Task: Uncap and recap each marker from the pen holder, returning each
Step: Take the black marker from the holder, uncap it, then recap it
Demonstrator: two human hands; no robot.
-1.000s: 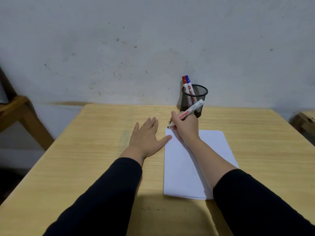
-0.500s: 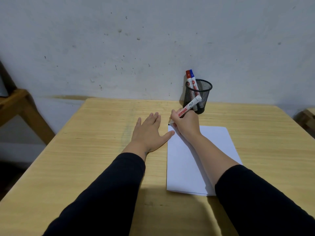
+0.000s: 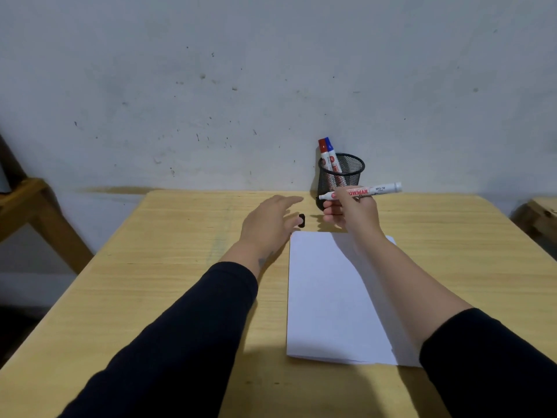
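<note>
The right hand [image 3: 351, 212] is holding a white marker [image 3: 361, 192] pinched between thumb and fingers, the fingers closed round the middle of the barrel. The marker is lying nearly level, tip end pointing left past the fingertips and the butt end sticking out to the right of the grip. The tip end is showing bare, with no cap on it. Just behind the grip, the black mesh holder [image 3: 340, 176] is standing upright at the far edge of the table [image 3: 150, 282], close against the wall [image 3: 241, 86]. Two more markers are leaning in it, a red one [image 3: 324, 150] and a blue one [image 3: 331, 152], both capped and touching each other along the left of the rim.

A small black cap [image 3: 301, 220] is lying on the table, below and to the left of the grip, between the two hands. The left hand [image 3: 268, 224] is hovering over the table with its fingers spread and loose, holding nothing; its thumb is sitting just beside the cap, and whether it is touching the cap I cannot tell.

A sheet of white paper [image 3: 331, 297] is lying flat on the table beneath the right forearm, its far edge just under the grip. Both arms are wearing dark sleeves [image 3: 180, 342].
</note>
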